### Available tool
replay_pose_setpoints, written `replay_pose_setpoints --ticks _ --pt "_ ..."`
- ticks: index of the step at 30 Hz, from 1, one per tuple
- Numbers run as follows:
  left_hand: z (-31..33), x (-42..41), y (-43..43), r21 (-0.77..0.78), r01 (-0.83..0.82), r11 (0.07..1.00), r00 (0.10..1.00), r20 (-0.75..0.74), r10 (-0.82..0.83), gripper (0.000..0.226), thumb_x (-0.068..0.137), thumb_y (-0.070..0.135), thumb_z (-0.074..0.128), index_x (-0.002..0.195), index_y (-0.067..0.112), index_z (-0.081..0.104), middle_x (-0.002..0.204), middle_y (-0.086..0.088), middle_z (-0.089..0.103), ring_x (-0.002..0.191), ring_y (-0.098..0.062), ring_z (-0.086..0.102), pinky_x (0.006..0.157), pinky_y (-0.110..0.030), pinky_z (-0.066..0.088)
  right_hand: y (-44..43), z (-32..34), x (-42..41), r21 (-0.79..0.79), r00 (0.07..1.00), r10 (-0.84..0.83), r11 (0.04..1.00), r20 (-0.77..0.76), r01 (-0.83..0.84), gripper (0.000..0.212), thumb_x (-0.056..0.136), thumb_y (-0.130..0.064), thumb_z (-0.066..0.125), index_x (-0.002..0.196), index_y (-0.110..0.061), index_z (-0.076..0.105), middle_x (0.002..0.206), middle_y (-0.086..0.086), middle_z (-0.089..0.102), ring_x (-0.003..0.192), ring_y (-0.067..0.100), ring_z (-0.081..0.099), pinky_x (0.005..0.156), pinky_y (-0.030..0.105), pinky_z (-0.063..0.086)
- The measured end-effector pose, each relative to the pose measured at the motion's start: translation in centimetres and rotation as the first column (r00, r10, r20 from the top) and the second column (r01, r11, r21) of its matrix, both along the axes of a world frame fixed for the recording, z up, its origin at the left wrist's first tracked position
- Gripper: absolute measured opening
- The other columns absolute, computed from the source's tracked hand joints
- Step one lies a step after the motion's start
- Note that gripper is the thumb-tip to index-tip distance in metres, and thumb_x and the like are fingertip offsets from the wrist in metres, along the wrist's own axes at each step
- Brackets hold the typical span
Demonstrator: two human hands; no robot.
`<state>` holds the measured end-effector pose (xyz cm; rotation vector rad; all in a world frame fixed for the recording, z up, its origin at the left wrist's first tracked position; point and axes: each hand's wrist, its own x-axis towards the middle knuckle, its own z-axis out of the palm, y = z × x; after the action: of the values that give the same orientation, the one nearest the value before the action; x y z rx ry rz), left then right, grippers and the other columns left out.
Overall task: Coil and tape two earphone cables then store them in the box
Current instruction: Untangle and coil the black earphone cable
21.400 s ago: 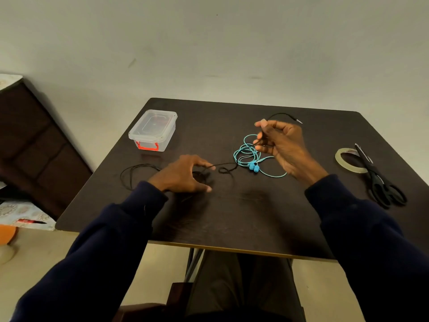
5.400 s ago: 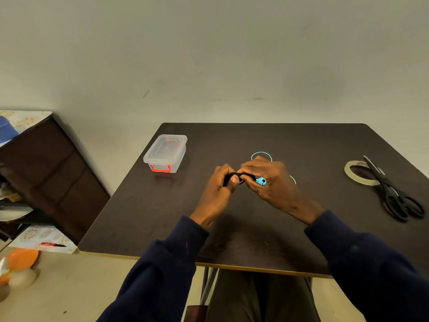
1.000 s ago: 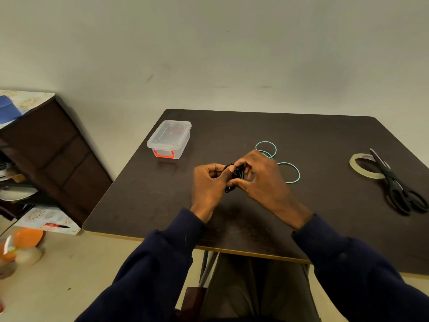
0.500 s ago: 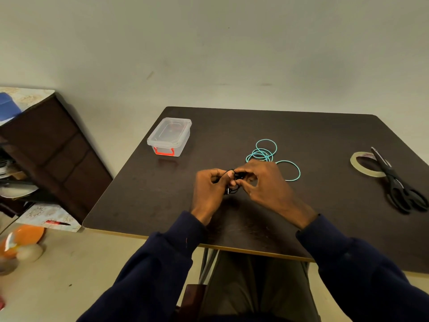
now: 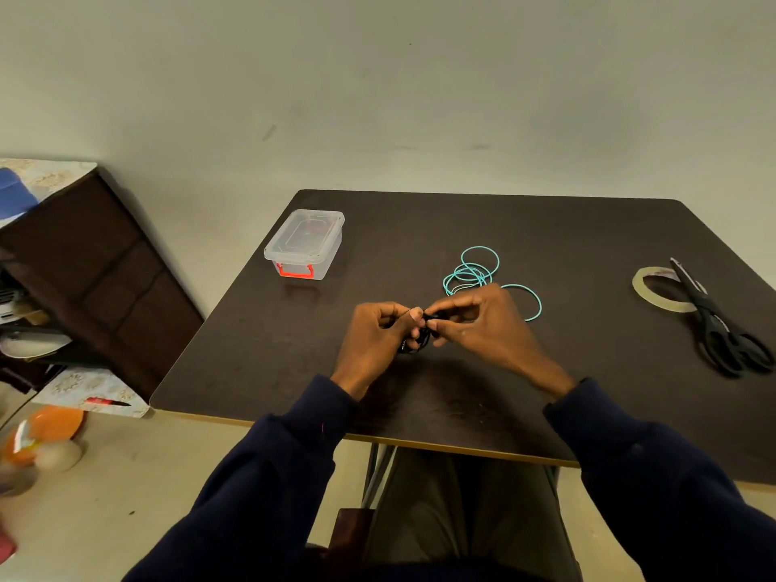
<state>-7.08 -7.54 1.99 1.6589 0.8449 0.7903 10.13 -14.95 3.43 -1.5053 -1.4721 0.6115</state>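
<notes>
Black cable [image 5: 419, 344], once sprawled, is now bunched between left hand [image 5: 376, 336] and right hand [image 5: 483, 325].

No legible text anywhere

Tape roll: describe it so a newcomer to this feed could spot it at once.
Start at the dark brown table and go to its right-hand edge. There a flat ring of translucent pale tape lies beside black scissors, whose blades cross its right rim. It is the only broad pale ring; the turquoise loops mid-table are thin cable.
</notes>
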Motion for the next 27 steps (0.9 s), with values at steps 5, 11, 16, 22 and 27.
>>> replay_pose_setpoints --ticks 5,11,16,22,27 --pt "0.5 -0.1 0.2 0.079 0.079 0.994 0.985 -0.157 -0.066 0.023 0.101 0.026 0.056 0.088 0.014 0.069 0.077 -0.005 0.071 0.064 -0.008 0.067 0.062 -0.016 0.054 0.4 1.5 1.5 -0.143 0.990 0.083 0.985 -0.115 -0.099 0.013 0.087 0.006 0.071 0.098 0.004 0.076 0.075 0.021 0.074 0.062 0.024 0.075 0.063 0.030 0.063" --pt "0.6 -0.3 0.4 0.072 0.079 0.994 0.989 -0.127 -0.070 0.024 0.099 0.030 0.059 0.087 0.014 0.072 0.068 0.001 0.066 0.057 0.002 0.058 0.057 -0.012 0.048 0.4 2.3 2.3 -0.165 0.982 0.107 0.977 -0.155 -0.133 0.011 0.087 0.007 0.070 0.096 0.007 0.075 0.077 0.027 0.072 0.059 0.020 0.070 0.061 0.029 0.062" --pt "0.4 -0.6 0.7 0.056 0.076 0.996 0.993 -0.092 -0.071 0.032 0.099 0.035 0.054 0.080 0.016 0.072 0.070 -0.002 0.065 0.064 -0.004 0.060 0.065 -0.018 0.050 0.6 2.2 3.0 -0.176 0.965 0.103 0.973 -0.242 -0.148 0.010 0.087 0.007 0.071 0.096 0.008 0.075 0.075 0.022 0.072 0.060 0.020 0.069 0.061 0.028 0.061" --pt "0.8 -0.8 0.5 -0.184 0.185 0.965 0.982 -0.005 -0.190 0.043 0.106 0.036 0.039 0.075 0.015 0.060 0.062 0.005 0.055 0.065 -0.008 0.057 0.073 -0.024 0.053 1.4 1.1 3.8 -0.172 0.924 0.070 0.974 -0.377 -0.144 0.012 0.087 0.004 0.071 0.098 0.007 0.074 0.076 0.018 0.073 0.067 0.022 0.070 0.062 0.028 0.060" --pt "1.7 -0.7 0.3 -0.439 0.237 0.867 0.969 0.173 -0.177 0.039 0.109 0.024 0.034 0.078 0.011 0.053 0.058 0.002 0.040 0.055 -0.008 0.040 0.056 -0.018 0.043 2.2 0.0 4.0 -0.181 0.868 0.080 0.965 -0.490 -0.191 0.015 0.090 0.005 0.066 0.103 0.007 0.073 0.083 0.019 0.071 0.071 0.023 0.069 0.064 0.026 0.061"
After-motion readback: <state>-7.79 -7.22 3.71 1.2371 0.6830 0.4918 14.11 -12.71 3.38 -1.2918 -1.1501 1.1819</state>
